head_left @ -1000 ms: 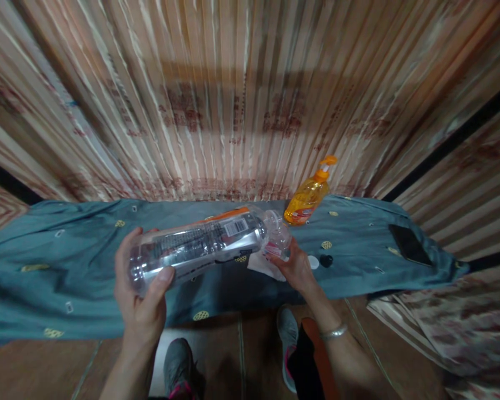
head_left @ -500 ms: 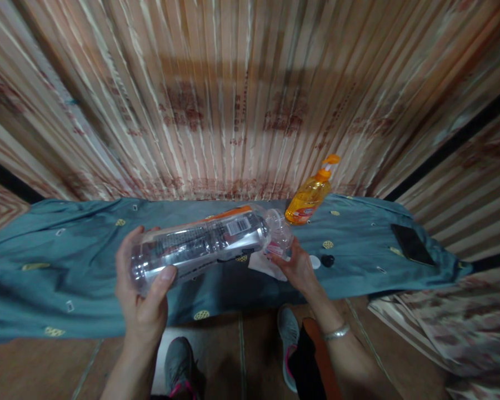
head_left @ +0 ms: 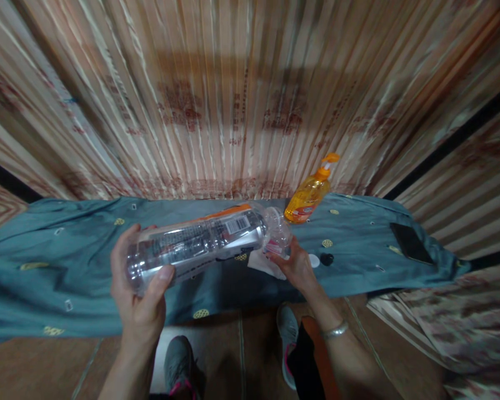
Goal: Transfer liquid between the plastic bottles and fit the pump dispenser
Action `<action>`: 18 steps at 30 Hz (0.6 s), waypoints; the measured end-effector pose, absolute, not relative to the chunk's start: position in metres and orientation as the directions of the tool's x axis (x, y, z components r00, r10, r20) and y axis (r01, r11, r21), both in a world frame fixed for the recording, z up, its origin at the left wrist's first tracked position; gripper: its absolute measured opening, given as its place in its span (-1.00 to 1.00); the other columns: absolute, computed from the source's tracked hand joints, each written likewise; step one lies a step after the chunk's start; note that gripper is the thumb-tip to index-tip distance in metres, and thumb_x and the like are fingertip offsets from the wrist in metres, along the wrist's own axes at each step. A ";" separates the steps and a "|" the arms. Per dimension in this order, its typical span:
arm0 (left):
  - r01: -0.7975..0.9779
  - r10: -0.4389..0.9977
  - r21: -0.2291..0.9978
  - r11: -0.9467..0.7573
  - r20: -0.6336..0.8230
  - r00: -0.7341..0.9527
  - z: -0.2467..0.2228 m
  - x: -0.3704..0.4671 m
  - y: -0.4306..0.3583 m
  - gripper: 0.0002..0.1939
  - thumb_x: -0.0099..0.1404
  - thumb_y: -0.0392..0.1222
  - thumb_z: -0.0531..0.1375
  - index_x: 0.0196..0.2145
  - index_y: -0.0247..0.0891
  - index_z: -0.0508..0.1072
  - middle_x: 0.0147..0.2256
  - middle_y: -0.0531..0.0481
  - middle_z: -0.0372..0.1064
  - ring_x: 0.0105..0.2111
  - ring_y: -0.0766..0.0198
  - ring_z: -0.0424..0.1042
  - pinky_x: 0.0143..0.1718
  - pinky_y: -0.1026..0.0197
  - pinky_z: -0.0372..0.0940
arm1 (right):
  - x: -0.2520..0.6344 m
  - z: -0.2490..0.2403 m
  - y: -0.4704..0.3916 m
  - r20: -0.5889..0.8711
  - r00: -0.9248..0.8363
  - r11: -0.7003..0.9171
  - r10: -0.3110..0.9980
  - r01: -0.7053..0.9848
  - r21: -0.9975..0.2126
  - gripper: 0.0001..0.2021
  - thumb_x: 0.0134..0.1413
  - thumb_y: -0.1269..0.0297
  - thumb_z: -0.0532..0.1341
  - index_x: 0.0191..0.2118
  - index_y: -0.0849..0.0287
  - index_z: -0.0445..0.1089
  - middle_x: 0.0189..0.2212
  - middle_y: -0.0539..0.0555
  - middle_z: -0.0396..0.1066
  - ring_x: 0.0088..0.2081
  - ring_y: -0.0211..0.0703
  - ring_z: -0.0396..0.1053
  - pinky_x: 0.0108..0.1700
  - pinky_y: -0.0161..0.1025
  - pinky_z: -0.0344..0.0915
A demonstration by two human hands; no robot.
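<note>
A large clear plastic bottle (head_left: 200,244) with an orange and silver label lies nearly level above the cloth, its neck pointing right. My left hand (head_left: 141,278) is wrapped round its base end, thumb on the near side. At the bottle's neck is a small clear plastic container (head_left: 278,236), with my right hand (head_left: 294,264) closed on its lower side. Whether anything passes between the two cannot be made out. Below them a white piece of paper or tissue (head_left: 264,265) lies on the cloth.
Behind my right hand stands an orange pump bottle (head_left: 308,197). A white disc (head_left: 314,260) and a black cap (head_left: 327,259) lie on the teal cloth (head_left: 87,250). Farther right is a dark phone (head_left: 411,243). A striped curtain (head_left: 216,100) hangs behind.
My left hand and the base end of the large bottle have shifted slightly left. Both hands keep their holds.
</note>
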State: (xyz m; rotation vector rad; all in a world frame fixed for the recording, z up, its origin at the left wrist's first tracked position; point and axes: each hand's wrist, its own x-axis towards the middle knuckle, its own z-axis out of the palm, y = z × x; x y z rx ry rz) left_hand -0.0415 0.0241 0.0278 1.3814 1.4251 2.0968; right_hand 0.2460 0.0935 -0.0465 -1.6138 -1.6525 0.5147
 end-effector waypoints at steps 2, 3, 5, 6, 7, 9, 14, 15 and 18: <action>0.304 0.647 0.824 -0.478 0.565 -0.513 0.028 -0.042 0.023 -0.25 0.04 0.09 0.40 0.20 0.03 0.42 0.09 -0.09 0.46 0.13 -0.16 0.43 0.23 -0.27 0.25 | 0.246 -0.049 0.094 0.254 0.084 0.132 0.963 0.675 -0.726 -0.44 0.01 0.06 0.37 0.11 0.15 0.33 -0.14 0.22 0.62 -0.13 0.16 0.59 -0.13 0.00 0.50; 0.309 0.647 0.824 -0.475 0.565 -0.512 0.027 -0.042 0.023 -0.24 0.04 0.10 0.40 0.21 0.03 0.41 0.09 -0.10 0.46 0.13 -0.16 0.43 0.23 -0.28 0.25 | 0.247 -0.050 0.094 0.264 0.083 0.139 0.961 0.679 -0.721 -0.43 0.01 0.04 0.37 0.11 0.14 0.33 -0.14 0.22 0.62 -0.13 0.16 0.59 -0.13 -0.01 0.50; 0.310 0.645 0.823 -0.477 0.567 -0.512 0.027 -0.042 0.023 -0.24 0.04 0.10 0.40 0.21 0.01 0.41 0.10 -0.11 0.47 0.12 -0.16 0.43 0.24 -0.28 0.23 | 0.247 -0.051 0.095 0.274 0.076 0.151 0.959 0.679 -0.719 -0.43 0.02 0.01 0.36 0.11 0.15 0.33 -0.14 0.23 0.62 -0.14 0.16 0.59 -0.15 -0.02 0.50; 0.308 0.646 0.822 -0.479 0.568 -0.510 0.027 -0.042 0.022 -0.24 0.04 0.10 0.40 0.21 0.01 0.41 0.10 -0.10 0.47 0.12 -0.15 0.43 0.25 -0.28 0.22 | 0.247 -0.052 0.095 0.274 0.075 0.154 0.959 0.675 -0.722 -0.43 0.02 0.00 0.35 0.11 0.15 0.33 -0.14 0.24 0.62 -0.15 0.15 0.59 -0.16 -0.03 0.50; 0.307 0.645 0.820 -0.483 0.570 -0.509 0.027 -0.042 0.022 -0.24 0.04 0.10 0.40 0.21 0.01 0.41 0.09 -0.10 0.47 0.12 -0.15 0.43 0.25 -0.27 0.22 | 0.247 -0.052 0.095 0.272 0.075 0.153 0.959 0.669 -0.727 -0.44 0.02 0.00 0.35 0.10 0.15 0.34 -0.15 0.23 0.62 -0.16 0.15 0.60 -0.17 -0.04 0.49; 0.294 0.644 0.820 -0.491 0.569 -0.511 0.028 -0.042 0.023 -0.24 0.03 0.08 0.41 0.21 0.02 0.42 0.09 -0.08 0.47 0.11 -0.14 0.43 0.25 -0.25 0.22 | 0.247 -0.051 0.095 0.262 0.078 0.149 0.962 0.657 -0.739 -0.45 0.02 0.00 0.35 0.09 0.15 0.34 -0.15 0.23 0.62 -0.16 0.15 0.60 -0.16 -0.04 0.49; 0.254 0.650 0.825 -0.504 0.556 -0.518 0.030 -0.040 0.024 -0.26 0.01 0.06 0.43 0.18 0.04 0.45 0.07 -0.05 0.48 0.09 -0.11 0.44 0.22 -0.20 0.26 | 0.247 -0.049 0.094 0.240 0.085 0.127 0.967 0.655 -0.745 -0.41 -0.01 0.03 0.36 0.11 0.19 0.32 -0.11 0.28 0.61 -0.11 0.19 0.59 -0.10 0.01 0.49; 0.256 0.651 0.826 -0.503 0.556 -0.517 0.030 -0.040 0.023 -0.26 0.01 0.06 0.43 0.18 0.04 0.45 0.08 -0.05 0.48 0.09 -0.11 0.44 0.23 -0.19 0.26 | 0.247 -0.049 0.094 0.237 0.084 0.126 0.968 0.654 -0.746 -0.42 0.00 0.03 0.36 0.10 0.19 0.32 -0.10 0.28 0.61 -0.11 0.19 0.59 -0.10 0.00 0.49; 0.260 0.653 0.826 -0.500 0.557 -0.514 0.030 -0.040 0.023 -0.24 0.02 0.07 0.43 0.19 0.02 0.43 0.08 -0.06 0.48 0.10 -0.11 0.44 0.23 -0.19 0.26 | 0.247 -0.049 0.094 0.239 0.077 0.135 0.968 0.642 -0.755 -0.44 0.01 0.03 0.36 0.09 0.18 0.32 -0.12 0.26 0.61 -0.12 0.17 0.59 -0.13 -0.02 0.50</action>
